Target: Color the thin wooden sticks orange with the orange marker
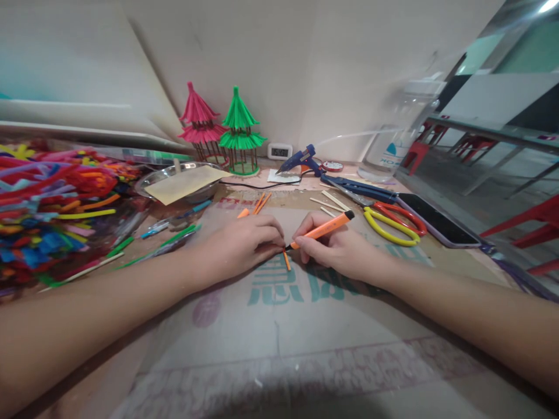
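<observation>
Orange marker (323, 230) is held in closed grip of R hand (334, 248), w/ tip at orange stick (287, 261), which is pinched in grip of L hand (255, 238) over teal-printed sheet (236, 326).

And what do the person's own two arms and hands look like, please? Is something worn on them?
The left forearm and right forearm are both bare, with no sleeve in view. The left hand and right hand wear no gloves. I see no watch or bracelet.
</observation>
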`<control>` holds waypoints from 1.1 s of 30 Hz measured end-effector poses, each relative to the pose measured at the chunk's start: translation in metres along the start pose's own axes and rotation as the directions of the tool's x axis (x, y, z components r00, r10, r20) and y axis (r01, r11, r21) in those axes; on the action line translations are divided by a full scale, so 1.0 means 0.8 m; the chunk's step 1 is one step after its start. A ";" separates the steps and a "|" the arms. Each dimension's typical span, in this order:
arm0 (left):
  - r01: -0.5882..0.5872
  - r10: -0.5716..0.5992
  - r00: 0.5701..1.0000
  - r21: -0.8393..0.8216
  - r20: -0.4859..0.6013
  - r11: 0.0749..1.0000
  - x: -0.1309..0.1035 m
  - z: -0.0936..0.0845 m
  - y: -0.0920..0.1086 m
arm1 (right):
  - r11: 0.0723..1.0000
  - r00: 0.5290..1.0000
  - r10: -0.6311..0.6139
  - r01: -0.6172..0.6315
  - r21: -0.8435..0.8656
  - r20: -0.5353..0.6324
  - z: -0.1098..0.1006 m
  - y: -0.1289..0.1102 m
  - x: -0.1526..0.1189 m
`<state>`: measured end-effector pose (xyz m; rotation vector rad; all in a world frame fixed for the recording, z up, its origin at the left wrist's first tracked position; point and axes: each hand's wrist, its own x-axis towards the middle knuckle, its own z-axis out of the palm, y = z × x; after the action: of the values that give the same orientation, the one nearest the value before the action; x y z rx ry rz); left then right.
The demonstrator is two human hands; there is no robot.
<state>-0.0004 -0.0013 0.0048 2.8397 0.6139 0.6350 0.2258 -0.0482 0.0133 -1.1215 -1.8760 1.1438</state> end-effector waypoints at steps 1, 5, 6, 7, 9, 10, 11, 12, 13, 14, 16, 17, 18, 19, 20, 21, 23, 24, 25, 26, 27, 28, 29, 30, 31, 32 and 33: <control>-0.001 0.001 1.000 -0.001 0.001 1.000 0.000 0.000 0.000 | 1.000 1.000 0.000 0.000 0.001 -0.001 0.000 0.000 0.000; 0.002 -0.002 1.000 -0.010 0.000 1.000 0.000 0.001 -0.002 | 1.000 1.000 0.020 -0.020 0.008 0.015 -0.002 -0.002 -0.001; 0.002 -0.002 1.000 -0.013 -0.003 1.000 0.000 0.001 -0.002 | 0.999 0.999 0.030 -0.030 0.012 0.032 -0.004 -0.002 -0.002; -0.001 0.000 1.000 -0.015 -0.009 1.000 0.000 0.002 -0.002 | 0.999 0.998 0.040 -0.041 0.017 0.053 -0.005 -0.003 -0.002; -0.007 0.006 1.000 -0.015 -0.017 1.000 0.000 0.002 -0.002 | 0.998 0.993 0.061 -0.064 0.028 0.098 -0.007 -0.005 -0.003; -0.007 0.007 1.000 -0.013 -0.019 1.000 0.000 0.002 -0.002 | 0.997 0.991 0.069 -0.073 0.034 0.116 -0.008 -0.005 -0.004; -0.008 0.007 1.000 -0.012 -0.019 1.000 0.000 0.002 -0.002 | 0.996 0.989 0.073 -0.078 0.040 0.130 -0.008 -0.005 -0.004; -0.007 0.007 1.000 -0.011 -0.019 1.000 0.000 0.002 -0.002 | 0.996 0.988 0.074 -0.081 0.045 0.138 -0.008 -0.005 -0.005; -0.006 0.005 1.000 -0.008 -0.017 1.000 0.000 0.002 -0.002 | 0.995 0.987 0.073 -0.081 0.051 0.142 -0.008 -0.005 -0.005; -0.003 0.003 1.000 -0.006 -0.012 1.000 0.000 0.001 -0.001 | 0.995 0.987 0.073 -0.082 0.056 0.145 -0.008 -0.005 -0.005; 0.006 -0.006 1.000 -0.001 0.000 1.000 0.000 0.001 -0.001 | 0.996 0.988 0.067 -0.076 0.056 0.140 -0.008 -0.004 -0.005; 0.014 -0.014 1.000 0.000 0.010 1.000 0.000 0.001 0.000 | 0.996 0.989 0.063 -0.071 0.053 0.132 -0.007 -0.004 -0.005; 0.024 -0.024 1.000 0.001 0.019 1.000 0.000 0.000 0.000 | 0.997 0.991 0.062 -0.068 0.048 0.119 -0.006 -0.004 -0.004; 0.032 -0.032 0.999 0.003 0.027 0.999 0.000 0.000 0.000 | 0.997 0.993 0.064 -0.068 0.044 0.098 -0.006 -0.004 -0.004; 0.040 -0.041 0.999 0.007 0.034 0.999 0.000 0.000 0.000 | 0.996 0.995 0.069 -0.073 0.042 0.076 -0.005 -0.004 -0.003; 0.047 -0.048 0.998 0.011 0.038 0.999 0.000 0.000 0.000 | 0.996 0.995 0.077 -0.080 0.043 0.057 -0.005 -0.004 -0.002; 0.055 -0.055 0.998 0.018 0.041 0.998 0.000 0.000 -0.001 | 0.995 0.995 0.091 -0.094 0.045 0.045 -0.004 -0.004 -0.002; 0.055 -0.056 0.998 0.019 0.041 0.998 0.000 0.000 -0.001 | 0.995 0.994 0.092 -0.095 0.043 0.054 -0.005 -0.004 -0.002; 0.055 -0.055 0.998 0.018 0.041 0.998 -0.001 0.000 -0.002 | 0.995 0.994 0.089 -0.092 0.039 0.069 -0.005 -0.005 -0.002; 0.053 -0.053 0.998 0.016 0.041 0.998 -0.001 0.000 -0.002 | 0.995 0.993 0.086 -0.089 0.032 0.086 -0.006 -0.005 -0.002; 0.051 -0.052 0.998 0.015 0.042 0.999 -0.001 0.000 -0.003 | 0.996 0.991 0.083 -0.086 0.027 0.101 -0.006 -0.005 -0.003; 0.051 -0.051 0.998 0.013 0.041 0.999 -0.001 0.000 -0.003 | 0.996 0.990 0.082 -0.085 0.023 0.113 -0.007 -0.006 -0.004; 0.052 -0.052 0.998 0.011 0.041 0.999 -0.002 0.000 -0.003 | 0.996 0.989 0.083 -0.087 0.021 0.125 -0.007 -0.006 -0.004; 0.053 -0.053 0.998 0.008 0.044 0.999 -0.002 0.000 -0.003 | 0.996 0.987 0.085 -0.088 0.020 0.134 -0.007 -0.006 -0.005; 0.055 -0.055 0.997 0.006 0.047 0.998 -0.002 0.000 -0.003 | 0.996 0.986 0.083 -0.086 0.021 0.142 -0.007 -0.006 -0.005; 0.056 -0.056 0.997 0.004 0.049 0.998 -0.001 0.000 -0.002 | 0.996 0.986 0.080 -0.084 0.023 0.146 -0.007 -0.006 -0.005; 0.057 -0.057 0.997 0.003 0.051 0.998 -0.001 -0.001 -0.002 | 0.996 0.986 0.076 -0.081 0.026 0.147 -0.007 -0.006 -0.005</control>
<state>-0.0020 -0.0003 0.0046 2.8190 0.6848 0.5510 0.2309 -0.0511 0.0195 -1.1294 -1.9306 1.3283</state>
